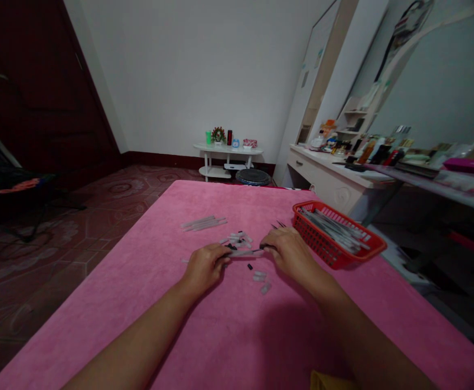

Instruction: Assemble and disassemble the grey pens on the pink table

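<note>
My left hand is closed around a pale, translucent pen barrel that lies level between the two hands. In my right hand, the fingers pinch a thin dark pen refill at the barrel's right end. How far it sits inside the barrel I cannot tell. Several dark, thin tips stick out beyond the right hand's knuckles. Small whitish caps and a few black pieces lie just past the barrel. Nearer me are a small black plug and more clear caps.
Several pale barrels lie in a row at the far left. A red plastic basket full of grey-white sticks stands right of my right hand. Pink cloth covers the table. A cluttered dresser rises to the right.
</note>
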`<state>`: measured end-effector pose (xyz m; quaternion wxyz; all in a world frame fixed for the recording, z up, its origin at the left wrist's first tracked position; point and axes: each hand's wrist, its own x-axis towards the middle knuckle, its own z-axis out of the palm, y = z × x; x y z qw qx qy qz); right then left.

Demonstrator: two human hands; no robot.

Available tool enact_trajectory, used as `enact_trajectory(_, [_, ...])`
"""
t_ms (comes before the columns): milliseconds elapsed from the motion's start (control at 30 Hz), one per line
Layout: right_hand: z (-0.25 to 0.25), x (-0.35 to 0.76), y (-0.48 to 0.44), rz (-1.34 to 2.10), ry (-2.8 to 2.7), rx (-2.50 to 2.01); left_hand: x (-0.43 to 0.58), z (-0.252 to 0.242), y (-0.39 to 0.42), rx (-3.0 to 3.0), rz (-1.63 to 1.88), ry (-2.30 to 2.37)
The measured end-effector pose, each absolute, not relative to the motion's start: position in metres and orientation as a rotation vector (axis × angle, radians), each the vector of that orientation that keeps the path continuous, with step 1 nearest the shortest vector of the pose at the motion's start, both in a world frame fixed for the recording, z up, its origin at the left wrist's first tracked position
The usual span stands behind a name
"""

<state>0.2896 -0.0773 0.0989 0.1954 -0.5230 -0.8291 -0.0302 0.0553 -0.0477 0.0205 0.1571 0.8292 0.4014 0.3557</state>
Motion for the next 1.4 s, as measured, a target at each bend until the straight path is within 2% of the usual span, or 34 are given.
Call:
enact_trajectory(200, [0.091, 0.262, -0.09, -0.342, -1.774, -1.267, 0.052, 0.019, -0.039, 1.952, 1.283, 1.271])
enact_trajectory(300, [0.084, 0.257, -0.091, -0.29, -1.857, -1.313, 0.047, 0.022, -0.032, 1.671, 1.491, 1.334])
enact_trajectory(400, [0.073, 0.257, -0.087, -0.12, -2.074, -1.56, 0.044, 0.022, -0.029, 1.57, 1.573, 1.318])
enact_trajectory(600, [0.053, 0.258, -0.083, 0.112, -2.241, -1.762, 0.046, 0.016, -0.032, 1.846, 1.428, 1.223])
enact_trajectory(833, [0.056, 0.261, -0.076, 0.435, -1.777, -1.483, 0.051, 0.023, -0.044, 2.288, 1.102, 1.163])
enact_trajectory(1100, [0.056, 0.265, -0.072, 0.53, -1.678, -1.312, 0.051, 0.024, -0.045, 2.347, 1.052, 1.181])
enact_trajectory(1400, [0.059, 0.265, -0.074, 0.406, -1.783, -1.321, 0.052, 0.025, -0.046, 2.381, 1.029, 1.193])
